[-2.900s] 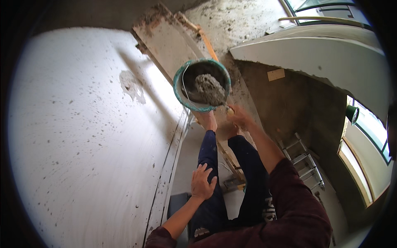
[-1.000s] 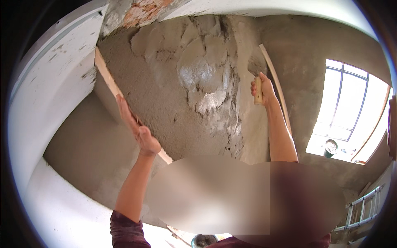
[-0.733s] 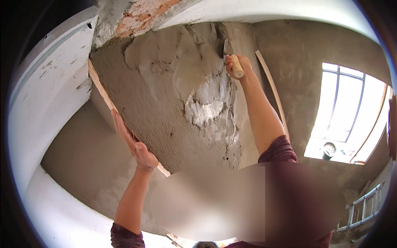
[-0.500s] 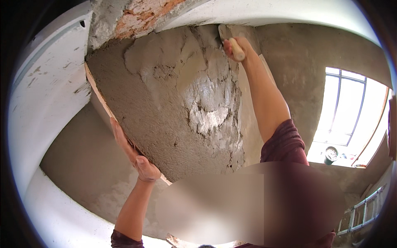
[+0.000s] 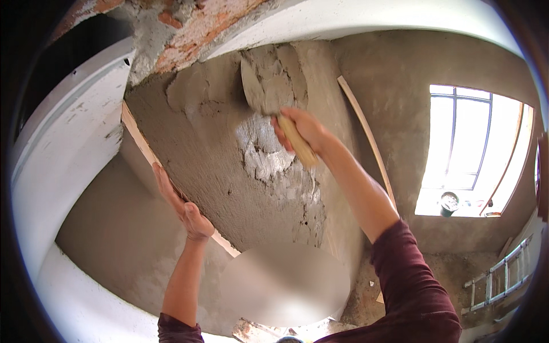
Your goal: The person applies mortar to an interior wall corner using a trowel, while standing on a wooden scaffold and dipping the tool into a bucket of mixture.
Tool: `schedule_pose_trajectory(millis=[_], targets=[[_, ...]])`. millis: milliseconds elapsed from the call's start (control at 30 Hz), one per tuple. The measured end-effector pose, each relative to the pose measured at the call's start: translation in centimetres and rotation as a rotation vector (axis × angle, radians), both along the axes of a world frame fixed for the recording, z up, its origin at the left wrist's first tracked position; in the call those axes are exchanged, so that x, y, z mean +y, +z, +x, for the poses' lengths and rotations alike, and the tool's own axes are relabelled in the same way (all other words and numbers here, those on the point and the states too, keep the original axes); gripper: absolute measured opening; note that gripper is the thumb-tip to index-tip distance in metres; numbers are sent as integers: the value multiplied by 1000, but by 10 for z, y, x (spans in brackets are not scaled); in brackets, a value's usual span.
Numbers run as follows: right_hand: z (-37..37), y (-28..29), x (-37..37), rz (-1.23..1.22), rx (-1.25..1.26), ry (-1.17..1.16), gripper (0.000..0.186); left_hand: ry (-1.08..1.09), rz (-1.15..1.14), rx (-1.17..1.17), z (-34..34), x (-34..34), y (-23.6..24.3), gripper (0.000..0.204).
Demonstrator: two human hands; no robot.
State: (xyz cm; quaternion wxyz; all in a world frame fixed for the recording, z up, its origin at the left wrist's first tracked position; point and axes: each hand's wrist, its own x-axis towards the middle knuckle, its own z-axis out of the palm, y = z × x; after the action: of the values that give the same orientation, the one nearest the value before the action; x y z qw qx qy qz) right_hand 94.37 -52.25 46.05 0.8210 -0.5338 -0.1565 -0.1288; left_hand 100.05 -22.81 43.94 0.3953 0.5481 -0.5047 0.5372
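Item: white-painted wall, far left, curving with the lens and bordering the work area.

Item: wooden guide strip, running diagonally along the left edge of the wet mortar patch. It is lying flat against the surface, as it was half a second ago.

Item: left hand, arm reaching up from the lower edge. The palm is pressing on the strip, fingers extended and held close together along the wood, holding it in place rather than gripping it.

Item: trowel, blade now lying on the upper middle of the patch, just under the exposed brick. (Half a second ago it was further right, near the top corner; it is now travelling leftward and nearer across fresh mortar, which suggests a spreading pass is under way.)

Item: right hand, fingers curled tightly around the trowel's wooden handle, wrist cocked back, forearm rising steeply from a dark red sleeve.

Item: second wooden strip, leaning along the right edge of the patch.

Item: window, far right, brightly lit, a small bucket on its sill.

Item: ladder, lower right, below the window.
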Motion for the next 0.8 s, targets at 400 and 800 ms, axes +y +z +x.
schedule_pose_trajectory(millis=[400, 800], targets=[[48, 82, -159, 70, 252, -112, 36, -1, -1, -1, -1, 4, -2, 78], [22, 76, -90, -213, 149, 46, 31, -72, 22, -42, 8, 6, -4, 74]])
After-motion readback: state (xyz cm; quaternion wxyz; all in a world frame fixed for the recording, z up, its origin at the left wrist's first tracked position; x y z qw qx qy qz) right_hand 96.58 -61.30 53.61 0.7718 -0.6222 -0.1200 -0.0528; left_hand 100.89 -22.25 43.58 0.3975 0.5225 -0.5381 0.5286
